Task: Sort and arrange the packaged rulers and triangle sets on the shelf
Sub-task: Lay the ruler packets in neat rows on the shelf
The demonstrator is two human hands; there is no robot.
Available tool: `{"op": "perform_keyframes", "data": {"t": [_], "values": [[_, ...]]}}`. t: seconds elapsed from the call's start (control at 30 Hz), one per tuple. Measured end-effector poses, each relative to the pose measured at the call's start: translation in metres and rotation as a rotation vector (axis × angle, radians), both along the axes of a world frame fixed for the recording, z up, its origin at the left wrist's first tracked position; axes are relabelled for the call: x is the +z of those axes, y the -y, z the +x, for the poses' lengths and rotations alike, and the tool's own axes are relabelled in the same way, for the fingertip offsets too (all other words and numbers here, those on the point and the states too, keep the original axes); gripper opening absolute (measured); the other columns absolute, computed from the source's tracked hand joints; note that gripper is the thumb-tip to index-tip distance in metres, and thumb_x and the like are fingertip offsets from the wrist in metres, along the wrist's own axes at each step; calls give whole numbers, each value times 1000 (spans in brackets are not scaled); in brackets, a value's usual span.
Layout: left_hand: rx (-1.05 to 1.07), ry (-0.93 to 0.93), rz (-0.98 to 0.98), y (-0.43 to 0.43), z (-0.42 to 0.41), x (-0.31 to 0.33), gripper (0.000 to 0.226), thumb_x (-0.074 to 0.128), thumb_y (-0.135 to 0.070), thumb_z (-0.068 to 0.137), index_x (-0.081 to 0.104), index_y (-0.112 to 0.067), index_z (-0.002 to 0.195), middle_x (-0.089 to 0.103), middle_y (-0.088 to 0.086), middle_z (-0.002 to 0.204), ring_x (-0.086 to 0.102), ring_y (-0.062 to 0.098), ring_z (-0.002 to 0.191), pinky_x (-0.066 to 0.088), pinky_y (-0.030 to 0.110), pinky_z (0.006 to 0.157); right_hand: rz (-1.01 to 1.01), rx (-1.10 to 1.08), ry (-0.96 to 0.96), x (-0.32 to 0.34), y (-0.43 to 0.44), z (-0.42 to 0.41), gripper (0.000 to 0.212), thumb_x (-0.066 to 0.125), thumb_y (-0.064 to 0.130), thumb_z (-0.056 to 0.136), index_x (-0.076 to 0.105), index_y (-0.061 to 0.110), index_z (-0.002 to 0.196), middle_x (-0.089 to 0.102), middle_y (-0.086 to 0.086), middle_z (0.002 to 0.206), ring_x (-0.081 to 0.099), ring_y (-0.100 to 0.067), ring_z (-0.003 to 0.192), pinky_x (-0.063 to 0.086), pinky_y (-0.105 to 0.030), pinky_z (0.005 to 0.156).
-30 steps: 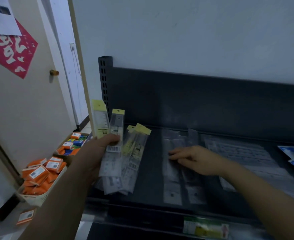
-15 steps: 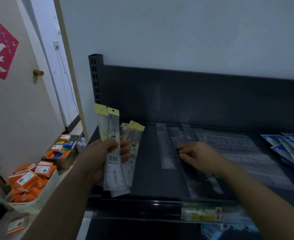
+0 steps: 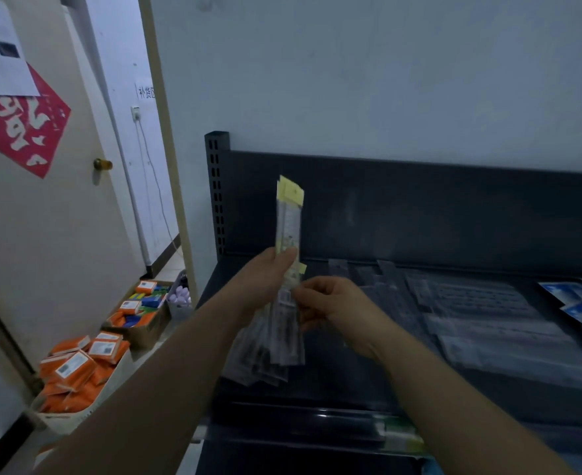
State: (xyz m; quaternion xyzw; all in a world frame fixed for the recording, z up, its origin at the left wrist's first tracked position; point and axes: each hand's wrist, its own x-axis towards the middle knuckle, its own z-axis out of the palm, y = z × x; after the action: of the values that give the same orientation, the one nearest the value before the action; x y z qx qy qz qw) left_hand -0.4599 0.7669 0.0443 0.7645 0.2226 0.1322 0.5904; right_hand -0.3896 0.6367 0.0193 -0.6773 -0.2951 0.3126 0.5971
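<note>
Only writing I can make out is the wall sign (image 3: pixel 146 92) up at 10 o'clock, looks like "补货"; the pack labels are just blur. Left hand (image 3: pixel 265 279) is curled round the ruler packs (image 3: pixel 289 217), upright over the shelf (image 3: pixel 334 371), yellow tabs at 12 o'clock. Right hand (image 3: pixel 330 303) pinches the bundle's edge from 3 o'clock.

Your left hand (image 3: pixel 265 281) and right hand (image 3: pixel 334 303) are bare; left forearm (image 3: pixel 166 371) and right forearm (image 3: pixel 437 389) likewise, as far as visible.
</note>
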Motion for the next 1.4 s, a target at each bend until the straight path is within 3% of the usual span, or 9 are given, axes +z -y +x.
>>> {"op": "perform_keyframes", "data": {"t": [0.1,0.27,0.43,0.63,0.8,0.93,1.07,1.27,1.4], "values": [[64,-237,273,-22,-3,-2,83,38,-76,71,57,-13,123,57,11,124,55,28,108,45,39,95,-99,-142,-70,-14,0,5,11,63,12,90,64,2,92,66,-7,78,63,-10,61,53,-21,54],[89,-367,265,-31,-10,-24,32,60,-37,91,51,-10,76,48,2,74,45,11,63,33,26,52,-337,-282,178,-31,-6,9,15,71,14,84,60,6,79,66,-12,79,64,-20,66,58,-33,60],[84,-251,-174,-25,4,-16,23,75,-17,82,56,-4,86,64,13,92,63,23,83,54,33,66,-325,-222,164,-27,-12,9,19,70,14,85,68,-3,93,69,-16,89,65,-19,68,60,-33,65],[39,-396,173,-9,26,-23,36,75,-23,80,46,-6,94,54,7,84,58,20,78,50,30,62,-278,-112,112,-30,-8,12,24,64,16,90,68,1,108,69,-21,104,64,-18,75,57,-34,75],[32,-363,187,-16,33,-40,45,74,-26,74,58,1,106,63,14,99,63,24,86,52,29,61,-256,-132,217,-31,2,15,23,59,17,93,67,4,109,69,-14,94,61,-13,72,54,-29,69],[34,-333,233,-17,31,-44,33,74,-27,70,57,-1,80,59,10,79,59,19,69,41,24,49,-565,-349,801,-38,34,41,24,55,34,92,62,11,97,65,-14,108,60,-26,98,45,-31,76],[22,-325,232,-14,30,-43,32,74,-28,70,54,-5,77,54,7,75,56,18,66,36,23,48,-981,-332,861,-50,60,54,73,38,60,92,34,7,142,28,-16,152,27,-30,139,22,-38,115],[0,-321,147,-22,21,-38,37,73,-25,74,61,1,97,62,14,91,61,23,77,43,26,52,-794,-199,854,-51,63,50,68,46,55,92,36,14,144,30,-8,152,31,-25,137,29,-32,113],[108,-226,-83,-27,7,-36,16,68,-13,83,59,0,83,62,16,82,60,25,68,47,28,55,-648,-167,810,-47,61,50,60,59,50,86,47,16,134,42,-7,138,39,-24,129,37,-30,104]]}}
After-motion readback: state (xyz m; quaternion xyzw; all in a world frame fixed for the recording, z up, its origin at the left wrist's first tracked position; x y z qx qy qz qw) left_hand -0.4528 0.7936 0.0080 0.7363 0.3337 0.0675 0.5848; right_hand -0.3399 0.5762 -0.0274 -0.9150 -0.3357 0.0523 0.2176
